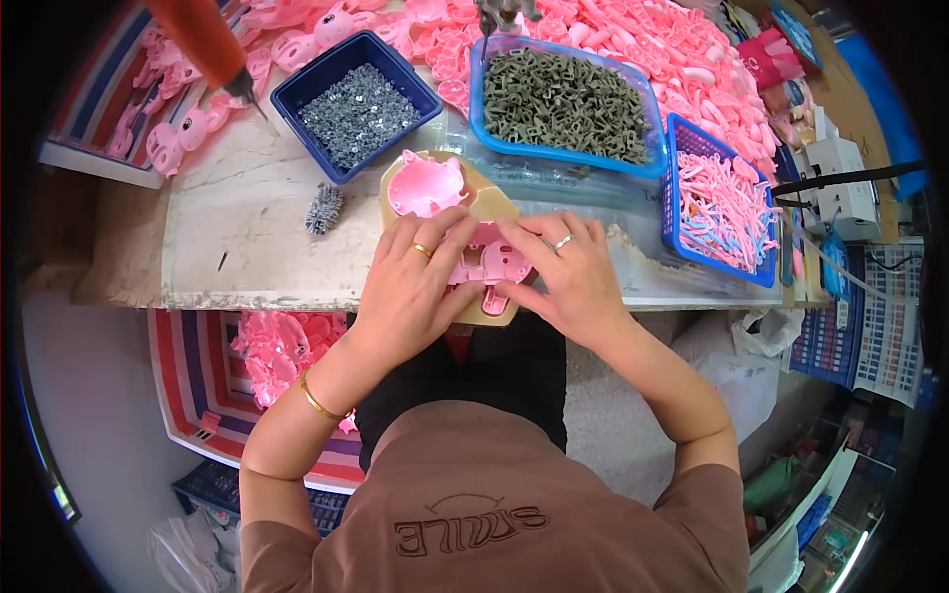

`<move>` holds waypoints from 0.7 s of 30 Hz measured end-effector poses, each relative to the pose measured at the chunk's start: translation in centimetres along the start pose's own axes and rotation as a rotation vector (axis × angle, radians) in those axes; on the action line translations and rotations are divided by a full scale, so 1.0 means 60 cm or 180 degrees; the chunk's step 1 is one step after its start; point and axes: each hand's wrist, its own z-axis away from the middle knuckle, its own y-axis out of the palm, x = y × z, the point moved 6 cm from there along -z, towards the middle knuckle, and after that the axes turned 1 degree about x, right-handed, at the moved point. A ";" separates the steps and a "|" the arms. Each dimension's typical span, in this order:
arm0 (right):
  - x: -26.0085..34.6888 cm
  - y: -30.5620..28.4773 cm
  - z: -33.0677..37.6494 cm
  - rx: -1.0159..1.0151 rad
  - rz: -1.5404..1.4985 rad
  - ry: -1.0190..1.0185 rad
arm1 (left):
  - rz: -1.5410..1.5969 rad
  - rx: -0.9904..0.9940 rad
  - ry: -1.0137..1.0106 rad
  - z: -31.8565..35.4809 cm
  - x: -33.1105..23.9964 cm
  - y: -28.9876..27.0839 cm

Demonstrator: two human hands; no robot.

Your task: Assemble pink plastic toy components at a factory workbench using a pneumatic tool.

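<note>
A pink plastic toy shell [506, 259] lies hollow side up in a tan holding block [486, 203] at the table's front edge. My left hand [420, 265] grips its left side, thumb bent in along the lower part. From the other side my right hand [571, 267] has its fingers curled over the shell's right edge, and its thumb meets a small pink tab [494, 299] at the bottom. A second, rounded pink shell piece [427, 186] sits in the block's far end, untouched. My fingers cover parts of the nearer shell.
Beyond the block stand a navy bin of small metal screws [287, 99] and a blue tub of grey-green parts [563, 158]. A blue basket [717, 259] holds thin pink sticks. An orange-red power screwdriver [203, 44] hangs at upper left. Pink parts [643, 44] are heaped behind.
</note>
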 end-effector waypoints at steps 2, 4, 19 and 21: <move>0.003 -0.001 0.000 -0.0047 0.0150 -0.0036 | -0.0072 -0.0046 0.0049 -0.002 -0.002 -0.004; 0.002 -0.002 0.003 -0.0060 -0.0160 0.0114 | -0.0016 0.0055 0.0042 -0.003 -0.004 -0.002; -0.004 0.002 0.009 -0.0046 -0.0183 0.0129 | -0.0154 0.0108 0.0104 -0.013 -0.011 -0.005; -0.018 0.009 0.007 -0.0042 -0.0519 0.0178 | -0.0169 0.0153 0.0103 -0.013 -0.009 -0.009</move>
